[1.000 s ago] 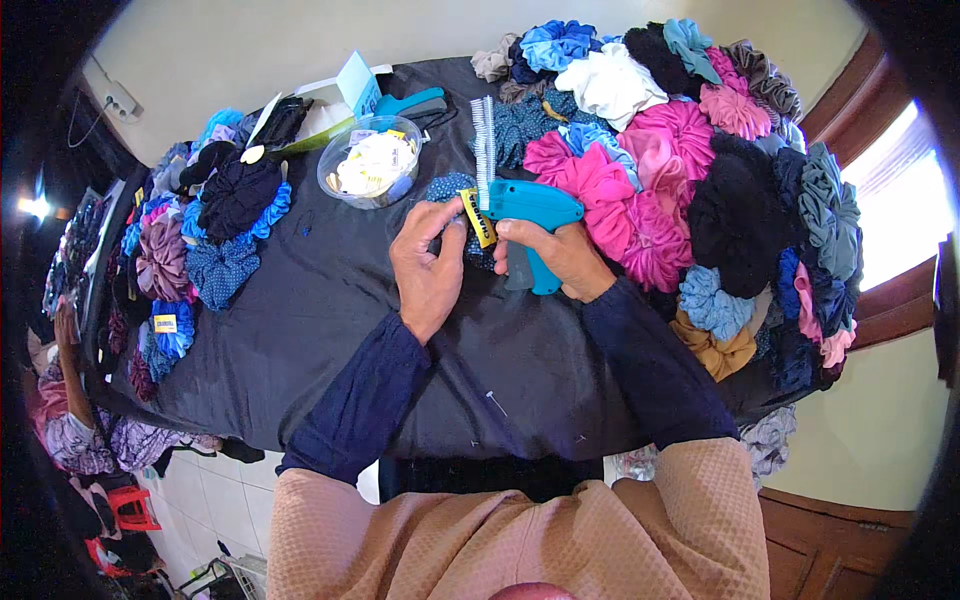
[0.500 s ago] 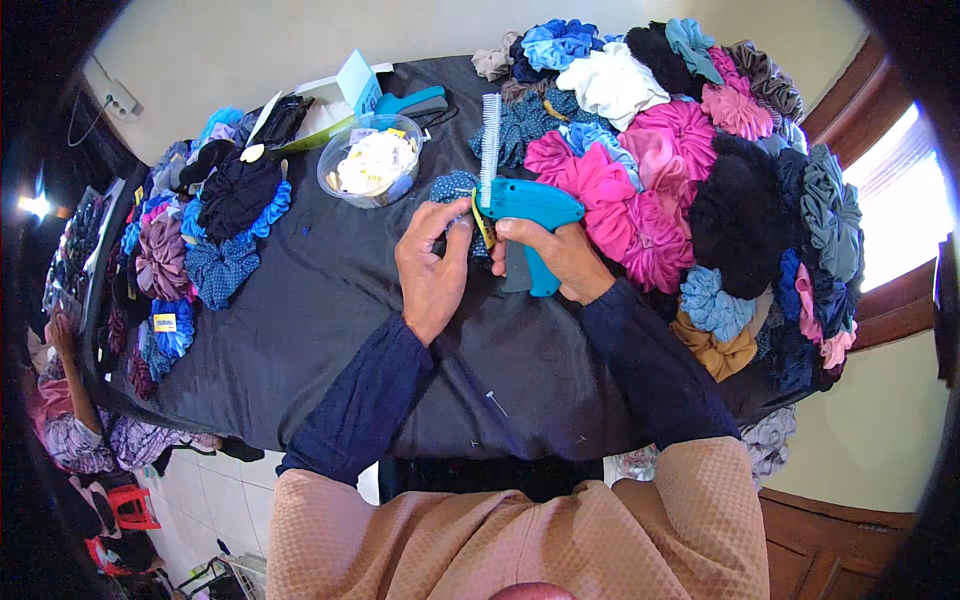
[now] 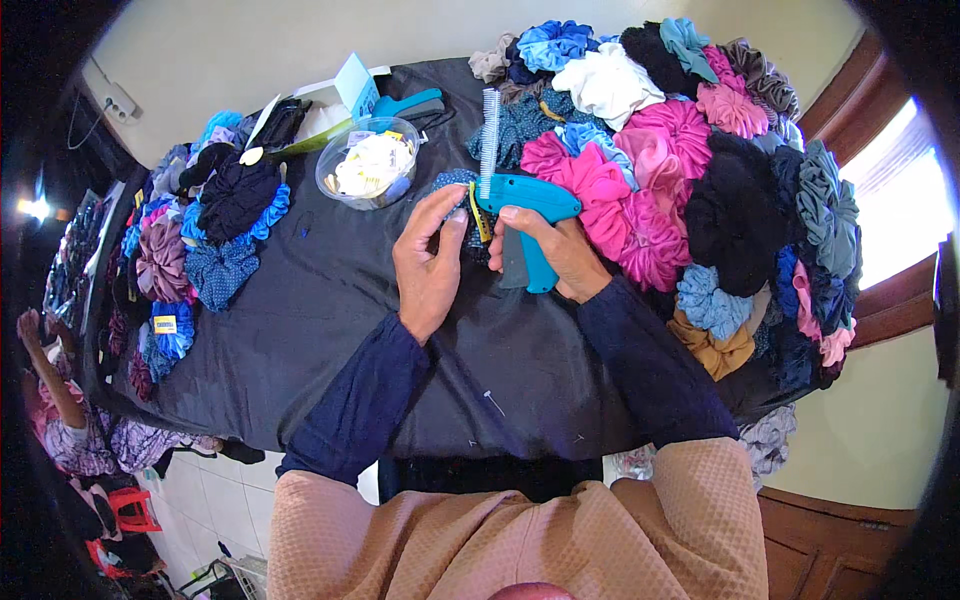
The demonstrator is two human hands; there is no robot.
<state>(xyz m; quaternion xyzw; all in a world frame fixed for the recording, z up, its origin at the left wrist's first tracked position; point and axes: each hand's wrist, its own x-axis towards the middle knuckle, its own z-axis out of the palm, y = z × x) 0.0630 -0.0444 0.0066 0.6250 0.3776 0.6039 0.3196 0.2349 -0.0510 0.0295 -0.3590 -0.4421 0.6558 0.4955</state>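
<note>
A teal tagging gun [image 3: 540, 200] is gripped in my right hand [image 3: 568, 258], thumb across the handle top, grey trigger toward my left hand. A strip of clear fasteners [image 3: 490, 135] stands up from its front end. My left hand [image 3: 428, 265] pinches a navy dotted scrunchie [image 3: 453, 181] at the gun's nose. A narrow yellow tag [image 3: 480, 215] hangs between the left fingertips and the gun. The gun's needle and much of the scrunchie are hidden behind hands and tool.
Right of the gun rises a large heap of scrunchies [image 3: 655, 235]. A smaller pile [image 3: 235, 195] lies left. Behind my hands stand a clear tub of tags [image 3: 325, 185], an opened box [image 3: 355, 85] and another teal tool [image 3: 408, 101]. Fastener bits [image 3: 492, 402] lie near the front edge. A co-worker's arm [image 3: 55, 375] shows far left.
Both hands and the gun have shifted very slightly, with the gun's handle a little higher. At the far left, the co-worker's arm has risen.
</note>
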